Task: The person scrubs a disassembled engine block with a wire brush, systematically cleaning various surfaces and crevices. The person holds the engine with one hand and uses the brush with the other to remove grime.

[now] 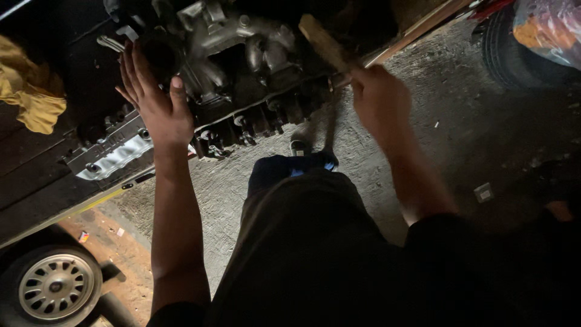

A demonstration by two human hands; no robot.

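A dark, greasy engine block (242, 66) lies on a low wooden platform (36, 181) in front of me. My left hand (151, 100) rests flat against the engine's left side, fingers spread, next to a silver cover (112, 154). My right hand (378, 97) is closed around a tool with a wooden handle (324, 42) that points up and to the left over the engine; its working end is hidden in the dark. My knee and foot (302, 160) stand just below the engine.
A yellow rag (30, 91) lies on the platform at the left. A car wheel with a silver rim (51, 284) sits at bottom left, a tyre (520, 54) with a plastic bag at top right. Rough concrete floor (472, 133) stretches to the right.
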